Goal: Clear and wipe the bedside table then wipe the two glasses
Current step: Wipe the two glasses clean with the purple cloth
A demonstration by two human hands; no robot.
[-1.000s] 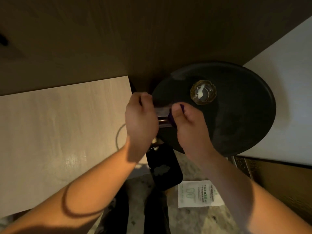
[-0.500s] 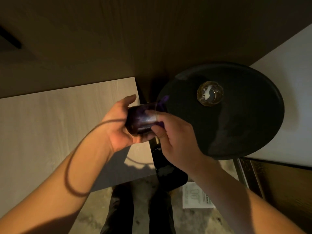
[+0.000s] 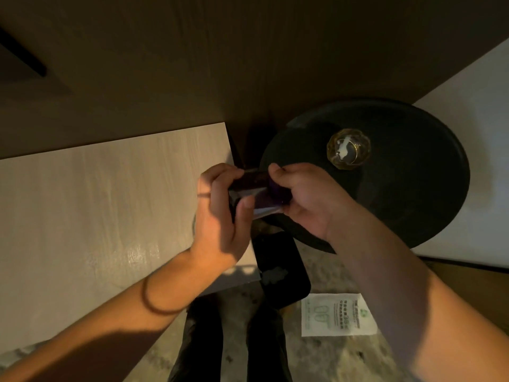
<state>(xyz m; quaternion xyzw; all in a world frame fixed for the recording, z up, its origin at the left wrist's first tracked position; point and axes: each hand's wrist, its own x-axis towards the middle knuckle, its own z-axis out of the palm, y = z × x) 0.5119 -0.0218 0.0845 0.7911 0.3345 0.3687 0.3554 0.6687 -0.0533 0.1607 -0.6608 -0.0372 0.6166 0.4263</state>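
Both hands brought back together in front of the chest, over the gap between the pale wooden surface and the round dark table. Left hand clamped around the base end of the held glass, lying roughly on its side. Right hand pinched on a purple cloth pressed to the glass's open end, fingers curled tight. Compared with half a second ago, glass rolled and shifted rightward, left palm turned from open-cradling to a firmer wrap: reads as a twisting wipe in progress, though blurred. Second glass upright on the table, well apart from the hands, untouched. Table otherwise bare, so clearing and wiping probably finished; first of two glasses likely under way. On the floor, a dark tray-like object and a printed packet.
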